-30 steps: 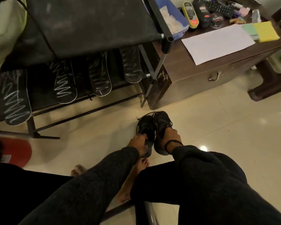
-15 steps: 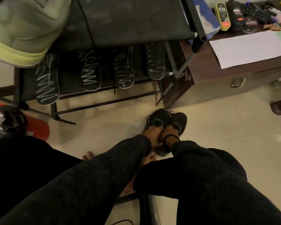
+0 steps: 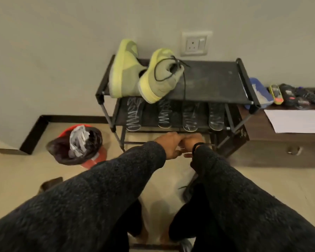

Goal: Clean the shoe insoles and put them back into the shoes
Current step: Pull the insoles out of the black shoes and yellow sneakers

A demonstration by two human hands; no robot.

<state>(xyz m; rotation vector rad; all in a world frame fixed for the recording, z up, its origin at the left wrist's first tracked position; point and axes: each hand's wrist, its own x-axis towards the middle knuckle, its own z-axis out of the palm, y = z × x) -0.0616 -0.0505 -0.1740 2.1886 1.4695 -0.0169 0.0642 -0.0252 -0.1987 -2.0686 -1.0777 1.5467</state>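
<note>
Shoe rack (image 3: 204,79), black, two shelves, against the wall; landmark for all entries below.
Desk (image 3: 280,135), dark wood, just right of the rack; bears a white sheet of paper (image 3: 296,120), a blue tub (image 3: 258,93) and small bottles, blurred.
Bin (image 3: 80,144), red with dark liner, on the floor left of the rack.
Green shoes (image 3: 144,73), one pair, on the rack's top shelf, left end; a black lace hangs over the front edge.
Insoles (image 3: 164,113), four, dark with pale zigzag marks, side by side on the rack's lower shelf.
Left hand (image 3: 169,144) and right hand (image 3: 191,142), before the rack's lower front rail, touching each other, fingers curled; whether they hold anything cannot be told, blurred.
</note>
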